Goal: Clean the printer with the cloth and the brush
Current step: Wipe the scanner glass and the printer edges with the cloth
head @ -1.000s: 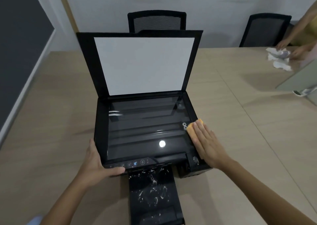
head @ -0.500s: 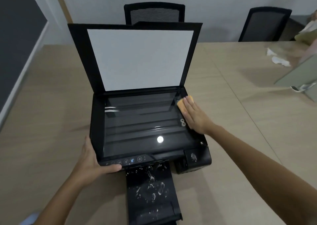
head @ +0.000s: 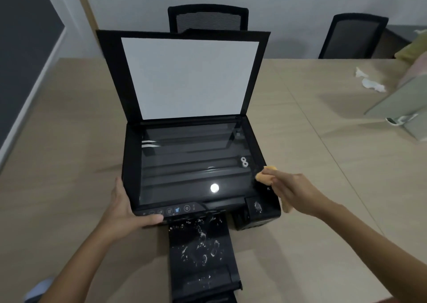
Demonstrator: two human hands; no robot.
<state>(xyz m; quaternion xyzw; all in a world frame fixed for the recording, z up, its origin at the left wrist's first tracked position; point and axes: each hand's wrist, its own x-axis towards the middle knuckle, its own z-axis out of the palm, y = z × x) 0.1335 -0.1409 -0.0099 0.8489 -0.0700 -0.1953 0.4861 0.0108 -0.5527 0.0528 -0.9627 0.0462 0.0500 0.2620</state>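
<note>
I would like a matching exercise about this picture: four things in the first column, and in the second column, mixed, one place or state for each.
Column one:
1. scanner lid
2. orange cloth
3. left hand
4. output tray

Column two:
a. speckled with white marks
b. raised, white underside showing
c. held by the right hand at the printer's right edge
d. gripping the printer's front left corner

Pairs: 1-b, 2-c, 3-d, 4-a
</note>
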